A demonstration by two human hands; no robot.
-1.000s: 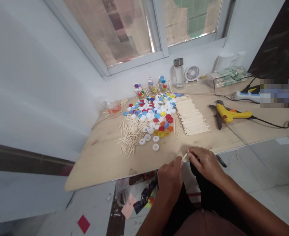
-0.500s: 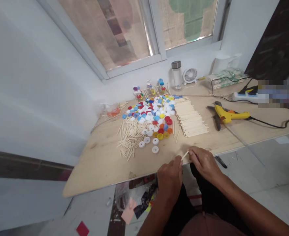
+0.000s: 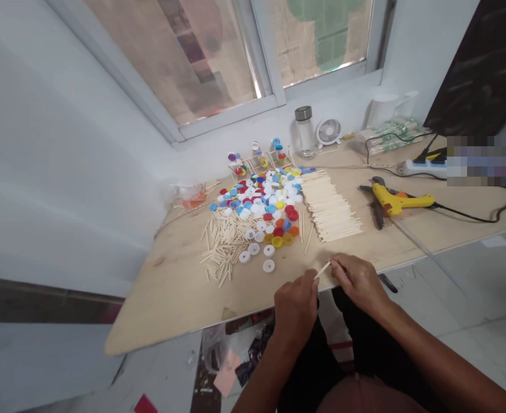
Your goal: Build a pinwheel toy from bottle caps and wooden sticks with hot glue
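A short wooden stick (image 3: pixel 322 269) spans the gap between my two hands at the front edge of the wooden table (image 3: pixel 162 304). My left hand (image 3: pixel 295 298) is closed on its lower end, and my right hand (image 3: pixel 356 278) pinches the upper end. Beyond them lie a row of long thin wooden sticks (image 3: pixel 332 209), a loose heap of short sticks (image 3: pixel 224 238) and a pile of coloured bottle caps (image 3: pixel 261 195). Two white caps (image 3: pixel 269 265) sit closest to my left hand.
A yellow glue gun (image 3: pixel 401 201) rests at the right, its cable running to a power strip (image 3: pixel 424 168). Along the wall stand small cap-and-stick models (image 3: pixel 259 158), a glass bottle (image 3: pixel 305 132), a small fan (image 3: pixel 329 133) and a bag of sticks (image 3: pixel 390 135).
The camera view has shifted slightly. Both hands keep their hold on the short stick, with almost no movement of their own.
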